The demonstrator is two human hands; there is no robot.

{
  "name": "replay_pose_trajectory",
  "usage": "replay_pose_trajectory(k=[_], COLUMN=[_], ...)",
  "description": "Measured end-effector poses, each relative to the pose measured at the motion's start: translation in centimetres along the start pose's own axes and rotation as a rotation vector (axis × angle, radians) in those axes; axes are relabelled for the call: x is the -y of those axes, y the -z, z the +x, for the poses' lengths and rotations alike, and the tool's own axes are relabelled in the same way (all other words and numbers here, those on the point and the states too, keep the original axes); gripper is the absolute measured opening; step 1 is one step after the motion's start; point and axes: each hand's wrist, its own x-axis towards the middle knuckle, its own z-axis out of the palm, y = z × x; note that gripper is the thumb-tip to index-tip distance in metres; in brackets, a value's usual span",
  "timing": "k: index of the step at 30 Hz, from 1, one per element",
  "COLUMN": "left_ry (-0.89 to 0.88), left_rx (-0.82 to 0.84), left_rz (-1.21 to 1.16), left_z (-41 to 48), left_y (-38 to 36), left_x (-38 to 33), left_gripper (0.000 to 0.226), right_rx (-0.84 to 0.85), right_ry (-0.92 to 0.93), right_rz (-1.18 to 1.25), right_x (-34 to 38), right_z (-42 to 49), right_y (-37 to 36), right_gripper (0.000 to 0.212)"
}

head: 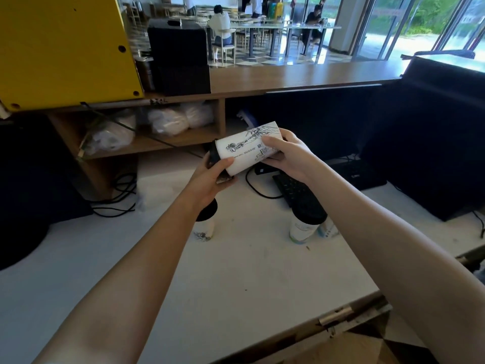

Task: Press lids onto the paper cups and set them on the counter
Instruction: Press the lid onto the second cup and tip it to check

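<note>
I hold a white paper cup (244,151) with line drawings sideways above the white counter (236,271). A black lid (214,155) sits on its left end. My left hand (212,177) grips the lid end from below, thumb on the cup wall. My right hand (286,156) grips the cup's base end. Two more lidded cups stand upright on the counter: one (206,224) under my left wrist, one (305,224) beside my right forearm.
A black keyboard (291,190) and cables (123,203) lie behind the cups. Dark monitors stand at the left (31,179) and right (433,143). A wooden shelf (147,143) holds plastic bags. The counter's front edge (341,313) has a metal hinge. People sit at far tables.
</note>
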Motion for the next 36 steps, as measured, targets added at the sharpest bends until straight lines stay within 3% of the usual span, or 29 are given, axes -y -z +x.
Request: replay_pose_trajectory(k=[5,8,12,16,22,25,29,32,36], left_ry=[-0.056,-0.11,-0.198,-0.292,-0.42,-0.472,-0.449,-0.397,-0.315], left_rx=[-0.043,-0.094,-0.08,-0.058,-0.018,-0.016,-0.031,-0.001,-0.045], left_rz=[0.102,0.181,0.358,0.599,0.936,0.986,0.722,0.648,0.593], left_z=[-0.3,-0.3,-0.3,-0.4,-0.1,0.5,1.0,1.7,2.9], left_y=[0.0,0.3,0.3,0.0,-1.3,-2.5,-4.0,-4.4,-4.3], left_x=[-1.3,-2.1,-3.2,-3.9,-5.1,-5.9,-6.5,-6.0,-5.6], left_gripper=[0.047,0.053,0.045,0.054,0.067,0.078,0.094,0.074,0.063], right_rx=[0.09,0.162,0.116,0.213,0.142,0.054,-0.046,-0.046,-0.003], right_ry=[-0.02,-0.049,-0.002,0.05,0.089,0.129,0.163,0.195,0.166], right_rz=[-0.108,-0.382,-0.777,-0.96,-0.972,-0.874,-0.634,-0.551,-0.62], right_x=[0.2,-0.3,-0.9,-2.1,-3.6,-3.9,-3.0,-1.9,-1.1], right_z=[-0.1,0.1,-0.2,-0.1,0.7,1.4,1.8,2.2,3.2], right_y=[1.4,1.9,1.3,0.5,-1.0,-1.6,-2.2,-2.4,-1.8], right_gripper=[0.059,0.064,0.064,0.066,0.06,0.066,0.068,0.068,0.071])
